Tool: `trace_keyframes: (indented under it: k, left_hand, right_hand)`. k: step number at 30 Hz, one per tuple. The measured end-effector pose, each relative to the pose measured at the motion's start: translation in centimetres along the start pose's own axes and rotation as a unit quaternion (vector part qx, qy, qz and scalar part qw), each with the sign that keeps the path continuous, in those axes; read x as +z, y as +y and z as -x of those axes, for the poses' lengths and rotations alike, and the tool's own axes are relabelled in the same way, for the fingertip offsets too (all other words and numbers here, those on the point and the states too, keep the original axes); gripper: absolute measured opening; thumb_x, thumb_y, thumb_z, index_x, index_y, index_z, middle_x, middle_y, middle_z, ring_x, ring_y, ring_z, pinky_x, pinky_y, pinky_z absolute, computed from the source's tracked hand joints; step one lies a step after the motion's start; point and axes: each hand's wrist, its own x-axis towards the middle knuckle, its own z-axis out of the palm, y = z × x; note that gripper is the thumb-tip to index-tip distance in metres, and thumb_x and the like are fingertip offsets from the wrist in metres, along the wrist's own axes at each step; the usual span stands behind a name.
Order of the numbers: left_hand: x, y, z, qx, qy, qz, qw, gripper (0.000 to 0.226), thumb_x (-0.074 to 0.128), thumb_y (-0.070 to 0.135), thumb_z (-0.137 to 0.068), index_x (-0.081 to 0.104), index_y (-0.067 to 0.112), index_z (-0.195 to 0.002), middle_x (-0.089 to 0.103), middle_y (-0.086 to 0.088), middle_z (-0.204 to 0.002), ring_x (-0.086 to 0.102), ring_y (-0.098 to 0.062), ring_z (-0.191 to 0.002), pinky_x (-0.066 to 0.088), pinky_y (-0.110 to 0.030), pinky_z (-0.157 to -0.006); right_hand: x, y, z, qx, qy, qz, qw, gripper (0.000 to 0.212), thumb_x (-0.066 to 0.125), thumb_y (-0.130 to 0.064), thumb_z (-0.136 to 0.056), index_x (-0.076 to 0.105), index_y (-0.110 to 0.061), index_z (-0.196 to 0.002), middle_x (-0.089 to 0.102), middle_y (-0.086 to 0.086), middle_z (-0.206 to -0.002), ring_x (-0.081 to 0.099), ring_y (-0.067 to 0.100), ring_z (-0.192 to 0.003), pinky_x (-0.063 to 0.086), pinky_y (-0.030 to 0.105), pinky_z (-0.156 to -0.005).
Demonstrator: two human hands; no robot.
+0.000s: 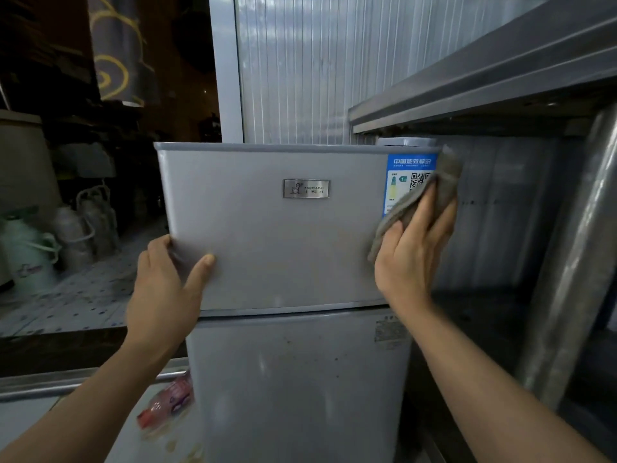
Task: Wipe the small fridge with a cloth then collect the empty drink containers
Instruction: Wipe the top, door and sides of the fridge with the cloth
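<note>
The small fridge (283, 228) fills the middle of the view, a grey two-door unit tucked under a steel shelf (484, 78) that runs off toward two o'clock, with a thick steel post (574, 245) standing at three o'clock just beside it. The wiping step looks to be in hand, on the upper door. The left hand (167, 285), at eight o'clock, grips that door's left edge, thumb flat on the front and fingers wrapped round the side, seemingly to steady it. The right hand (414, 248), at three o'clock, presses a grey cloth (430, 192) against the door's right edge, fingers fairly straight over the fabric, the cloth bunched above them and partly covering a blue label (400, 182). I would judge the next move to be a sweep leftward across the door toward the little metal badge (306, 188) at its centre, then down to the lower door, which shows brownish specks and smears. The shelf and post crowd the right flank, so the right side of the fridge will be awkward to reach. Down at seven o'clock a plastic bottle (167, 406) with a red and pink label lies on its side on a pale surface, touching or nearly touching the fridge; it may be one of the containers to collect, though whether it is empty I cannot tell. Pale jugs (30, 259) stand at nine o'clock, well apart.
</note>
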Motion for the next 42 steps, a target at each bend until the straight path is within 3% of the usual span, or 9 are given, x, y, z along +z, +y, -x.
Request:
trace_keyframes:
  k: [6, 11, 14, 18, 21, 24, 31, 37, 42]
  left_hand:
    - [0.3, -0.1, -0.3, 0.011, 0.011, 0.025, 1.0, 0.055, 0.056, 0.046, -0.084, 0.039, 0.015, -0.126, 0.052, -0.012, -0.124, 0.056, -0.027, -0.101, 0.051, -0.052, -0.084]
    - [1.1, 0.3, -0.6, 0.028, 0.031, 0.052, 0.998, 0.054, 0.056, 0.041, -0.086, 0.04, 0.011, -0.128, 0.051, -0.013, -0.123, 0.055, -0.027, -0.101, 0.049, -0.05, -0.087]
    - [1.5, 0.2, -0.3, 0.03, 0.046, 0.044, 0.998, 0.055, 0.054, 0.041, -0.087, 0.041, 0.008, -0.128, 0.05, -0.015, -0.122, 0.054, -0.026, -0.098, 0.049, -0.047, -0.085]
    - [1.7, 0.1, 0.0, 0.036, 0.061, 0.038, 0.997, 0.053, 0.052, 0.039, -0.09, 0.041, 0.008, -0.131, 0.045, -0.012, -0.123, 0.049, -0.02, -0.097, 0.044, -0.037, -0.087]
    - [2.1, -1.5, 1.8, 0.008, 0.025, 0.019, 0.999, 0.048, 0.053, 0.035, -0.09, 0.044, 0.009, -0.13, 0.049, -0.012, -0.125, 0.053, -0.023, -0.105, 0.047, -0.044, -0.094]
    - [2.8, -2.9, 4.4, -0.026, 0.006, -0.019, 0.999, 0.048, 0.054, 0.035, -0.089, 0.043, 0.01, -0.129, 0.048, -0.014, -0.125, 0.051, -0.028, -0.109, 0.047, -0.05, -0.094]
    - [3.4, -3.7, 4.1, -0.035, -0.015, 0.047, 0.998, 0.047, 0.058, 0.039, -0.085, 0.043, 0.015, -0.122, 0.048, -0.011, -0.121, 0.053, -0.024, -0.104, 0.05, -0.048, -0.091]
    - [3.6, -3.9, 4.0, -0.038, 0.002, 0.062, 0.997, 0.044, 0.06, 0.039, -0.085, 0.044, 0.018, -0.12, 0.048, -0.005, -0.118, 0.054, -0.019, -0.1, 0.05, -0.037, -0.085]
    - [3.2, -4.1, 4.1, -0.047, -0.009, 0.069, 0.996, 0.039, 0.063, 0.037, -0.084, 0.042, 0.024, -0.114, 0.05, -0.004, -0.116, 0.053, -0.014, -0.094, 0.048, -0.027, -0.075]
  right_hand:
    - [-0.8, -2.3, -7.1, 0.034, 0.056, -0.014, 0.998, 0.06, 0.038, -0.02, -0.088, 0.027, -0.019, -0.147, 0.034, 0.016, -0.141, 0.045, 0.033, -0.119, 0.044, 0.041, -0.083]
    - [-0.1, 0.3, -3.6, 0.044, 0.061, -0.02, 0.997, 0.059, 0.036, -0.024, -0.091, 0.024, -0.014, -0.147, 0.041, 0.019, -0.13, 0.051, 0.03, -0.11, 0.044, 0.032, -0.078]
    - [0.0, 2.6, 2.2, 0.053, 0.02, -0.019, 0.998, 0.06, 0.036, -0.021, -0.09, 0.023, -0.008, -0.147, 0.042, 0.022, -0.124, 0.052, 0.034, -0.105, 0.046, 0.033, -0.082]
    - [0.0, 5.4, 7.8, 0.073, -0.057, 0.024, 0.995, 0.063, 0.028, -0.026, -0.087, 0.029, 0.006, -0.141, 0.038, 0.035, -0.127, 0.048, 0.048, -0.107, 0.045, 0.051, -0.092]
    - [-0.1, 5.7, 9.9, 0.085, -0.087, 0.046, 0.992, 0.062, 0.029, -0.024, -0.089, 0.027, 0.008, -0.141, 0.027, 0.038, -0.138, 0.041, 0.051, -0.118, 0.04, 0.054, -0.1]
    - [-0.4, 5.4, 8.3, 0.049, -0.073, 0.039, 0.995, 0.063, 0.036, -0.018, -0.088, 0.021, 0.003, -0.146, 0.02, 0.035, -0.146, 0.032, 0.049, -0.13, 0.029, 0.049, -0.11]
    - [0.4, 6.1, 6.9, -0.004, 0.017, 0.047, 0.999, 0.06, 0.034, -0.017, -0.09, 0.022, -0.003, -0.147, 0.019, 0.032, -0.149, 0.024, 0.043, -0.139, 0.022, 0.046, -0.115]
    - [2.5, 4.0, 11.5, -0.092, -0.02, 0.057, 0.994, 0.052, 0.035, -0.019, -0.093, 0.036, -0.001, -0.141, 0.016, 0.032, -0.149, 0.011, 0.047, -0.14, 0.013, 0.055, -0.115]
    - [4.8, -1.0, 14.6, -0.166, -0.052, 0.064, 0.983, 0.05, 0.044, -0.024, -0.091, 0.037, -0.013, -0.139, 0.019, 0.018, -0.149, 0.015, 0.042, -0.139, 0.016, 0.053, -0.114]
